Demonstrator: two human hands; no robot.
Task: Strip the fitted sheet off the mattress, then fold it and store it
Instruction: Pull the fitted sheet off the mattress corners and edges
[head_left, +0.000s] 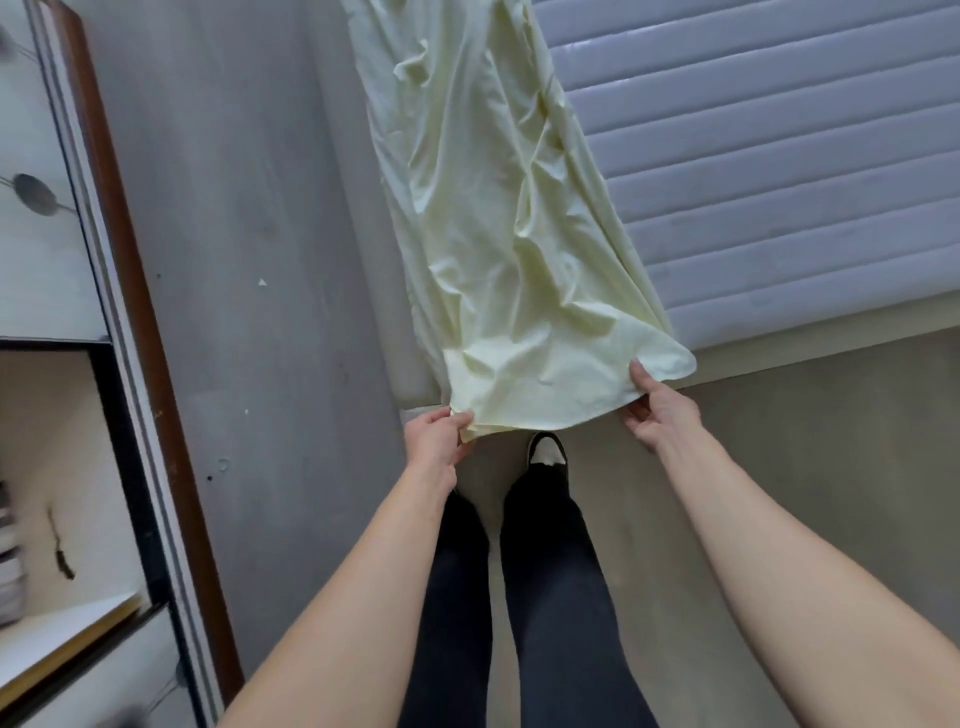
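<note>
The pale yellow fitted sheet (483, 218) lies in a long, wrinkled strip along the left side of the quilted white mattress (779, 156) and hangs over its near corner. My left hand (434, 441) pinches the sheet's near left corner. My right hand (657, 410) grips the sheet's near right edge, thumb on top. Most of the mattress top is bare.
A wardrobe (104, 364) with a brown frame and an open compartment stands at the left. Grey floor (249, 260) runs between it and the bed. My legs in dark trousers (545, 571) and a black shoe stand at the bed's corner.
</note>
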